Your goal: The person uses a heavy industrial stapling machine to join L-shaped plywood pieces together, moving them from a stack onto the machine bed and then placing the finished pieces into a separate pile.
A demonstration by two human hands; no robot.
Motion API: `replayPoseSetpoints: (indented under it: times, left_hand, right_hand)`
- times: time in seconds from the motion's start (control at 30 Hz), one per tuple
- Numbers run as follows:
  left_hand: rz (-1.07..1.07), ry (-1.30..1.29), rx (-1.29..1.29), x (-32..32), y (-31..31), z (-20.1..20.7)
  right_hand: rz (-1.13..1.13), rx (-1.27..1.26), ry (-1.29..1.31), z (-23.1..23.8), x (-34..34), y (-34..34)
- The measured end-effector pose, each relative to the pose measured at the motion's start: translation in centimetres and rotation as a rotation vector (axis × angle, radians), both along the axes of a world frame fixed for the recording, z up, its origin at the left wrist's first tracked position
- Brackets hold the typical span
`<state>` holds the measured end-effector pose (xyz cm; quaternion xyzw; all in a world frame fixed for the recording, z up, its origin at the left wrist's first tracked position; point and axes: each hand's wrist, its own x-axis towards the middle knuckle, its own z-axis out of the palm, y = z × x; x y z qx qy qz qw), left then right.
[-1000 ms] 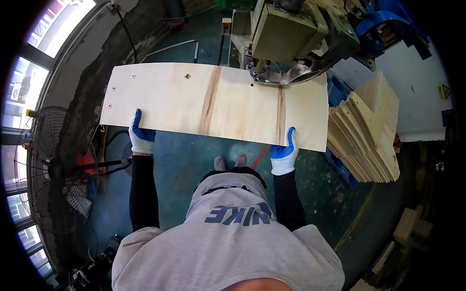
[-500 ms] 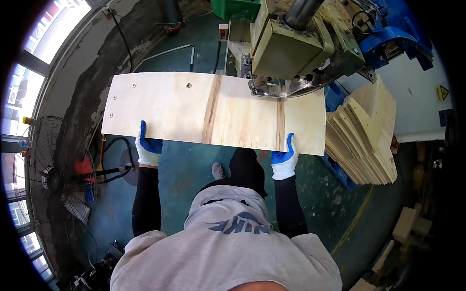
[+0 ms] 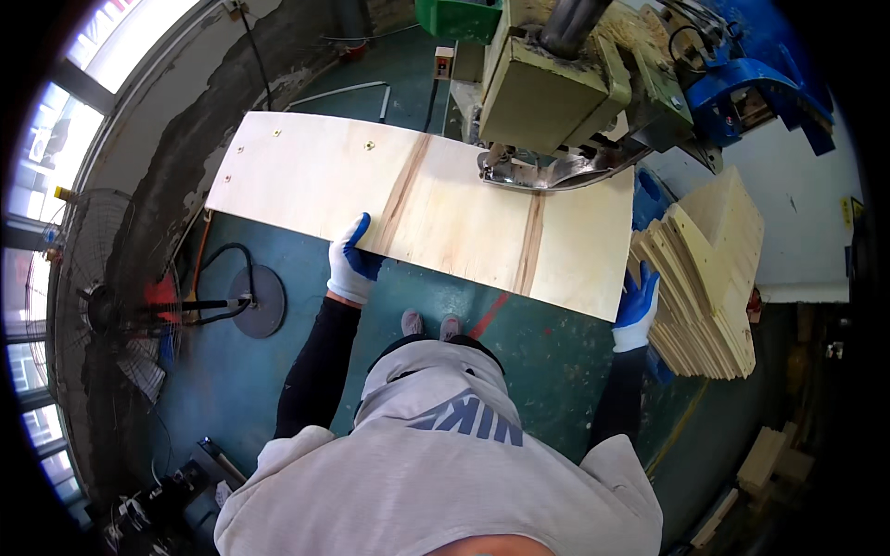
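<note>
A long pale plywood board [image 3: 315, 176] lies slanted under the head of a green machine [image 3: 547, 102], its left end farther away. Brass-coloured metal inserts dot its left part, and two brown grain bands cross it. My left hand [image 3: 353, 264], in a white glove with blue coating, grips the near edge left of the middle, thumb on top and fingers underneath. At the board's near right corner is my right hand [image 3: 636, 308], gloved alike, with fingers spread beside the end edge. Whether it touches the edge, I cannot tell.
A stack of cut plywood panels [image 3: 700, 278] stands close right of the board. A floor fan [image 3: 97, 301] with a round base [image 3: 259, 301] is at left. Behind the board stands a small switch box [image 3: 444, 63]. Wood offcuts [image 3: 765, 459] lie at lower right.
The board has turned, its left end swinging away and its right end nearer me. My left hand has slid right along the near edge; my right hand has moved to the right end and opened.
</note>
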<state>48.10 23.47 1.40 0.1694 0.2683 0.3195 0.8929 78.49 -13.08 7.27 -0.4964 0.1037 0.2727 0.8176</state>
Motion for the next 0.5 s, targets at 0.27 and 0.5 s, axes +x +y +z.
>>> replayPoseSetpoints:
  times: [0.27,0.5]
  left_hand:
    - [0.272,0.136,-0.001,-5.9,-5.8,-0.6]
    - [0.431,0.287,0.072,-18.2,-13.8,2.1]
  right_hand:
    - [0.493,-0.095,-0.339,-3.4,5.5,1.5]
    - [0.658,-0.010,-0.266,-6.3,-2.1,3.9]
